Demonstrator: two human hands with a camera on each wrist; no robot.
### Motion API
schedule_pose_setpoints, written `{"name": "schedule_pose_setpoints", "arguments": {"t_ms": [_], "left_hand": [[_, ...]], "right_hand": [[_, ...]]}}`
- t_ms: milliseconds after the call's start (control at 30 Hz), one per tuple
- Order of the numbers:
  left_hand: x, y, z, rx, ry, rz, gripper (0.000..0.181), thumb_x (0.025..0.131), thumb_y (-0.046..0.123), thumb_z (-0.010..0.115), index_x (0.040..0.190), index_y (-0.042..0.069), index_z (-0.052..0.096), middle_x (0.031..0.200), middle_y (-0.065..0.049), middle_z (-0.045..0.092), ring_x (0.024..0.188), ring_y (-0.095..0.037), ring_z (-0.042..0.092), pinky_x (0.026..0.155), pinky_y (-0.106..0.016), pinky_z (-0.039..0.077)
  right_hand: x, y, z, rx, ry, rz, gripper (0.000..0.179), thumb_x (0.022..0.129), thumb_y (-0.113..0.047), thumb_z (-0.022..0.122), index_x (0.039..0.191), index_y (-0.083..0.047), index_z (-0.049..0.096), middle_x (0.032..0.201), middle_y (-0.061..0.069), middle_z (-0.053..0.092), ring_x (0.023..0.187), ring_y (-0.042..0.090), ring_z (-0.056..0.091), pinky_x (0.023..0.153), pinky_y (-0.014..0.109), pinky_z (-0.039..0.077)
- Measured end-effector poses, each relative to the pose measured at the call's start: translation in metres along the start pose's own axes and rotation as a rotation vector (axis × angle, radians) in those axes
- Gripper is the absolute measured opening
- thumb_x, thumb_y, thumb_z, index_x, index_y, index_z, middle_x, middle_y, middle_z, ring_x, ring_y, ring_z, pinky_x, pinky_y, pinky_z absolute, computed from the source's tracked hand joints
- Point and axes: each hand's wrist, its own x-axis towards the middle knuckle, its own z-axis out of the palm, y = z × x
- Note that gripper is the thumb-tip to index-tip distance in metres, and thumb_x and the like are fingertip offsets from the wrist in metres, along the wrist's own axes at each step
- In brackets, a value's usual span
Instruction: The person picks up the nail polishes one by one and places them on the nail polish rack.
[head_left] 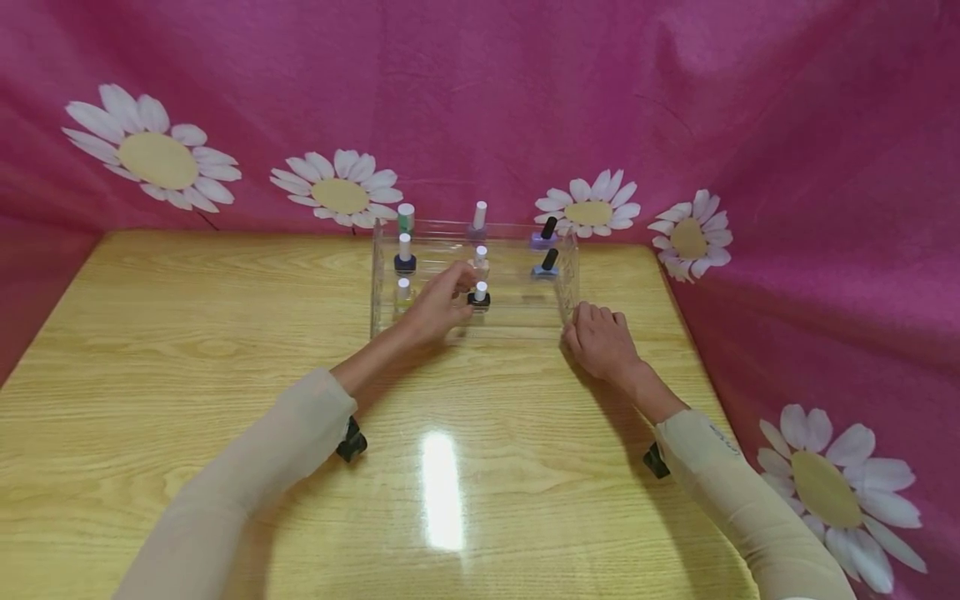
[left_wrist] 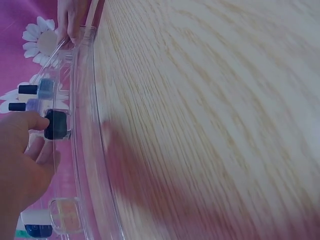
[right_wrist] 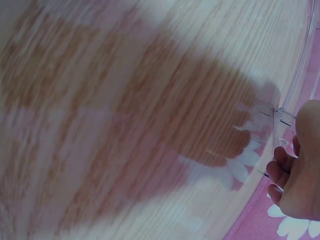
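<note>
A clear tiered display rack (head_left: 517,321) stands at the back of the table. My left hand (head_left: 437,307) is at its front step, where finger and thumb pinch a black nail polish bottle (head_left: 478,301) with a white cap. From the left wrist view, the thumb of my left hand (left_wrist: 22,155) lies against the dark bottle (left_wrist: 56,124), and the other fingers curl behind it. At the rack's right front corner, my right hand (head_left: 602,342) grips the side panel. Its fingers (right_wrist: 281,167) are curled in the right wrist view.
Several other polish bottles stand on the rack: green (head_left: 406,218), navy (head_left: 405,262) and yellow (head_left: 403,298) on the left, pale ones (head_left: 478,227) mid-rack, purple (head_left: 543,241) and blue (head_left: 545,271) on the right. A pink daisy-print cloth (head_left: 465,100) hangs close behind the wooden table (head_left: 187,358).
</note>
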Motion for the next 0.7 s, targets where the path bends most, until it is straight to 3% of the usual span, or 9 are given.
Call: {"name": "schedule_pose_setpoints", "arguments": {"t_ms": [233, 500, 700], "left_hand": [[-0.007, 0.006, -0.010, -0.001, 0.043, 0.027, 0.046, 0.088, -0.011, 0.063, 0.131, -0.010, 0.047, 0.130, -0.026, 0.053, 0.124, -0.037, 0.051, 0.107, -0.043, 0.042], [-0.014, 0.026, -0.022, -0.037, 0.099, 0.051, 0.044, 0.087, -0.012, 0.064, 0.128, -0.003, 0.050, 0.129, -0.019, 0.055, 0.125, -0.032, 0.053, 0.105, -0.034, 0.044], [-0.023, 0.039, -0.035, -0.021, 0.133, 0.122, 0.043, 0.089, -0.011, 0.064, 0.129, -0.007, 0.048, 0.128, -0.019, 0.055, 0.122, -0.035, 0.053, 0.104, -0.035, 0.045]], "right_hand": [[0.001, 0.001, -0.002, -0.007, -0.009, 0.001, 0.026, 0.106, -0.025, 0.037, 0.092, -0.004, 0.040, 0.082, 0.011, 0.043, 0.081, 0.036, 0.047, 0.071, 0.045, 0.033], [0.003, 0.003, -0.001, -0.019, -0.017, 0.009, 0.026, 0.106, -0.025, 0.037, 0.093, -0.004, 0.040, 0.083, 0.012, 0.043, 0.082, 0.036, 0.047, 0.073, 0.047, 0.034], [0.003, 0.005, -0.001, -0.023, -0.026, 0.009, 0.026, 0.105, -0.025, 0.036, 0.092, -0.003, 0.040, 0.082, 0.012, 0.043, 0.083, 0.037, 0.048, 0.074, 0.049, 0.035]]}}
